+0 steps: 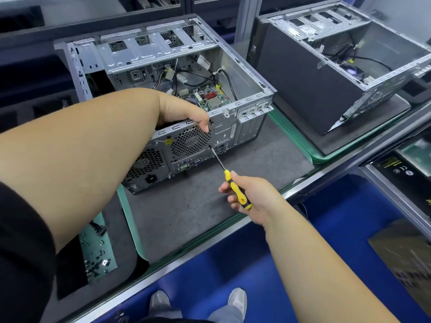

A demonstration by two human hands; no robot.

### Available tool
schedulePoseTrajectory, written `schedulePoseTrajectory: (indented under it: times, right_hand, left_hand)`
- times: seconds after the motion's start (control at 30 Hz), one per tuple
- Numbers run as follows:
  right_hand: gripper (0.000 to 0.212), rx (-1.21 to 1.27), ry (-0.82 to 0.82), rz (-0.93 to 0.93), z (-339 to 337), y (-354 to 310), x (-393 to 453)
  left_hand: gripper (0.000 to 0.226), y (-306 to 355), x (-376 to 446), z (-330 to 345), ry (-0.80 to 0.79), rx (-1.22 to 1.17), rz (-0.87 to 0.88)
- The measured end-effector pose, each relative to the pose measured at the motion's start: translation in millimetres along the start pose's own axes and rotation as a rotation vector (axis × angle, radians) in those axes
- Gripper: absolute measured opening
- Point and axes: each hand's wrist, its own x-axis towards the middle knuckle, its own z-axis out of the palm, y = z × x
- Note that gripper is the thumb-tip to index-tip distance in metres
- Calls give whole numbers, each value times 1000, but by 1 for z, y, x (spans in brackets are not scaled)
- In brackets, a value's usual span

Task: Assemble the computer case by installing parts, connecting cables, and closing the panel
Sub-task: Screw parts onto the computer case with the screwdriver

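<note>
An open grey computer case (pixel 247 89) lies on its side on a grey mat, rear panel toward me, with a green motherboard (pixel 210 99) and black cables inside. My left hand (pixel 184 113) grips the top rear edge of the case above the round fan grille (pixel 190 142), thumb down over the panel. My right hand (pixel 249 197) holds a yellow-and-black screwdriver (pixel 235 190). Its tip touches the rear panel at the lower right corner of the fan grille.
A second open case (pixel 326 89) stands on another mat to the right. A green tray with several loose screws (pixel 98 257) lies at the lower left. The bench's metal front edge (pixel 210 243) runs diagonally, with blue floor and my shoes below.
</note>
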Motion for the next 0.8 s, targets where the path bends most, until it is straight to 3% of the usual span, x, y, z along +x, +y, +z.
schedulePoseTrajectory:
  times: [0.13,0.2,0.33,0.43,0.53,0.67,0.73,0.8]
  right_hand:
    - [38,-144,107,-93,1,2,-1]
    - [35,-294,266,-288,-1,8,0]
    - [22,-846,636,-711,4,22,0]
    - [26,-941,676,-729,7,28,2]
    - [44,-607,401,-397,9,19,6]
    - [41,37,27,-43,10,11,6]
    - [35,327,-90,27,6,13,5]
    - [30,485,-108,58,5,17,6]
  left_hand:
    - [35,-5,-5,-4,-71,-34,-43]
    - [36,-7,-3,-6,-77,-19,-45]
    - [12,-7,4,-6,-11,-58,-46]
    - [15,-8,8,-4,18,-62,-48]
    - [8,-8,9,-4,18,-62,-47]
    - [10,-10,10,-6,11,-61,-37]
    - [29,-11,7,-8,-35,-21,-31]
    - [46,-12,6,-9,-80,17,-23]
